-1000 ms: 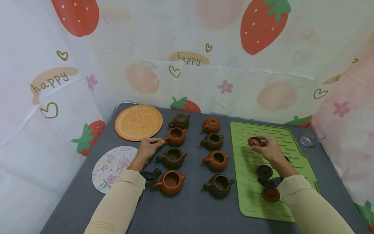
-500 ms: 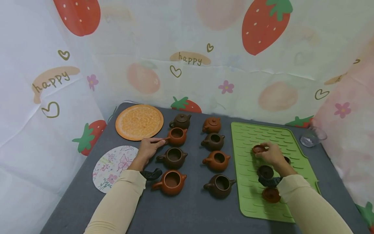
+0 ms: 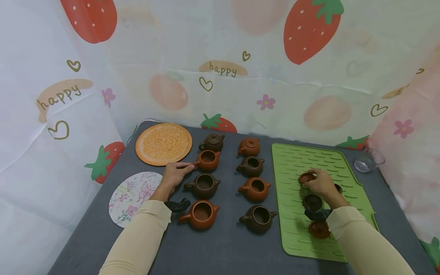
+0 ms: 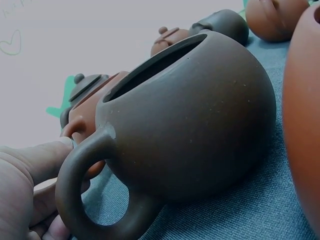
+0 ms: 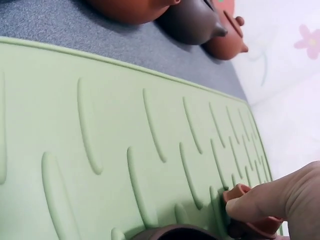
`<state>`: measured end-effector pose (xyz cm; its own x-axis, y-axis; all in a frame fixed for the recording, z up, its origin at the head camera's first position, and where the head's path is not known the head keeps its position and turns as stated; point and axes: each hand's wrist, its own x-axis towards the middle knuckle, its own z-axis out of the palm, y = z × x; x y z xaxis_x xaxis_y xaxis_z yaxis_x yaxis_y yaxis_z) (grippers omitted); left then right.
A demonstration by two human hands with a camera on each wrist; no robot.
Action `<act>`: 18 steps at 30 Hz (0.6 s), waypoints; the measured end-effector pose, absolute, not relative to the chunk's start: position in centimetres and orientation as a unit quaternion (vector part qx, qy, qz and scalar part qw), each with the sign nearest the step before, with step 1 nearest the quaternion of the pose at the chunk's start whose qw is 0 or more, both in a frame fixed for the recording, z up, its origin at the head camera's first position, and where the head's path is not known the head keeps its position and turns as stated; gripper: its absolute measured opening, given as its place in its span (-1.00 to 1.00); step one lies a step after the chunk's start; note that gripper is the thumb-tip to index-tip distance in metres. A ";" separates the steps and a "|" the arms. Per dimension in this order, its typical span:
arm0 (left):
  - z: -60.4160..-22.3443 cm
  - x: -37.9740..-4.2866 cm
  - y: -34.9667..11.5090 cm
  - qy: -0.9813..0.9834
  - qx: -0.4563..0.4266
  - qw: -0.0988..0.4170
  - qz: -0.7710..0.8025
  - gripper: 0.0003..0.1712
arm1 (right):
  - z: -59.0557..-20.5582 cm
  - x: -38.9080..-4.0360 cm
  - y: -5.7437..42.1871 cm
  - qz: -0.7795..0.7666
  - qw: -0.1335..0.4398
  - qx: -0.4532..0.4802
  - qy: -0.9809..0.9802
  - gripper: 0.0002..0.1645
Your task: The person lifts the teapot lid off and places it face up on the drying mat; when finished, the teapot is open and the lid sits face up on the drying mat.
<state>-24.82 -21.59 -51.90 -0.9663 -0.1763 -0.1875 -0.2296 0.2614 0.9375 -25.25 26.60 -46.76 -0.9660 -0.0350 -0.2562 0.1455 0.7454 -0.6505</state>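
Note:
My left hand point(image 3: 173, 177) pinches the handle of a lidless reddish-brown clay teapot point(image 3: 208, 160) standing on the table. In the left wrist view a dark lidless teapot point(image 4: 195, 125) fills the foreground and partly covers that teapot point(image 4: 90, 107). Over on the green mat point(image 3: 290, 236), my right hand point(image 3: 321, 183) holds a small reddish-brown teapot lid point(image 3: 307, 178) between thumb and fingers, low at the mat's surface. The right wrist view shows the thumb against this lid point(image 5: 240, 192). Closer to me lie a dark lid point(image 3: 312, 202) and another reddish lid point(image 3: 319, 230), partly behind the wrist camera.
Several teapots stand in two columns, including a lidded dark one point(image 3: 212, 142) and a lidded reddish one point(image 3: 249, 146) at the back. An orange round mat point(image 3: 163, 144) and a patterned round mat point(image 3: 128, 198) lie left. A glass jug point(image 3: 366, 162) stands at far right.
My right hand has brought the reddish lid down and towards me, from above the mat to its surface. My left hand stays on the teapot handle.

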 end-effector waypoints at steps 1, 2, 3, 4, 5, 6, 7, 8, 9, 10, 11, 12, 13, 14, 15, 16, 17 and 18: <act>-51.9 -24.8 -21.6 0.793 -0.129 0.022 0.594 -0.60 | -46.8 -25.2 26.6 -0.350 0.125 0.029 0.928 -0.25; -51.9 -24.8 -21.5 0.794 -0.128 0.021 0.594 -0.60 | -46.8 -25.2 26.7 -0.348 0.124 0.028 0.929 -0.25; -51.9 -24.9 -21.5 0.795 -0.127 0.020 0.593 -0.60 | -46.9 -25.2 26.8 -0.348 0.123 0.027 0.929 -0.25; -51.9 -24.9 -21.5 0.795 -0.125 0.020 0.593 -0.60 | -46.9 -25.2 26.8 -0.347 0.123 0.027 0.929 -0.26; -51.9 -24.9 -21.4 0.795 -0.125 0.019 0.594 -0.60 | -46.9 -25.2 26.9 -0.348 0.123 0.025 0.929 -0.25; -51.9 -24.9 -21.4 0.794 -0.124 0.019 0.595 -0.60 | -46.9 -25.2 27.0 -0.350 0.123 0.023 0.928 -0.25; -51.9 -25.0 -21.3 0.793 -0.124 0.020 0.596 -0.60 | -46.8 -25.2 27.1 -0.353 0.125 0.020 0.927 -0.24; -51.9 -25.0 -21.3 0.795 -0.124 0.022 0.594 -0.60 | -46.8 -25.2 27.2 -0.359 0.129 0.019 0.924 -0.22; -51.8 -25.0 -21.3 0.795 -0.123 0.023 0.594 -0.60 | -46.8 -25.2 27.3 -0.365 0.133 0.018 0.921 -0.21; -51.8 -24.9 -21.3 0.795 -0.123 0.026 0.594 -0.61 | -46.7 -25.2 27.4 -0.374 0.138 0.021 0.917 -0.19; -51.7 -24.9 -21.3 0.795 -0.123 0.026 0.593 -0.61 | -46.7 -25.2 27.5 -0.382 0.142 0.022 0.913 -0.17; -51.6 -24.9 -21.3 0.796 -0.119 0.026 0.593 -0.59 | -46.7 -25.2 27.6 -0.389 0.146 0.025 0.909 -0.15; -51.6 -25.0 -21.3 0.795 -0.120 0.025 0.595 -0.59 | -46.6 -25.2 27.6 -0.395 0.148 0.028 0.906 -0.14; -51.5 -25.0 -21.4 0.792 -0.119 0.023 0.599 -0.58 | -46.5 -25.2 27.7 -0.401 0.146 0.031 0.904 -0.12; -51.3 -25.0 -21.4 0.788 -0.120 0.021 0.604 -0.57 | -46.4 -25.3 27.8 -0.409 0.141 0.035 0.901 -0.12; -51.2 -25.1 -21.4 0.785 -0.119 0.016 0.608 -0.55 | -46.3 -25.3 27.8 -0.418 0.134 0.039 0.898 -0.12; -50.9 -25.2 -21.4 0.783 -0.119 0.009 0.611 -0.53 | -46.2 -25.4 27.9 -0.419 0.121 0.041 0.899 -0.13; -50.7 -25.3 -21.3 0.781 -0.120 0.000 0.614 -0.51 | -46.0 -25.4 28.0 -0.419 0.107 0.043 0.901 -0.13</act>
<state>-25.29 -21.34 -50.67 -0.9712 -0.1872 -0.1471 -0.1871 0.2184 0.9578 -25.41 28.03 -46.04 -0.9734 -0.0120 -0.2289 0.1675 0.6448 -0.7458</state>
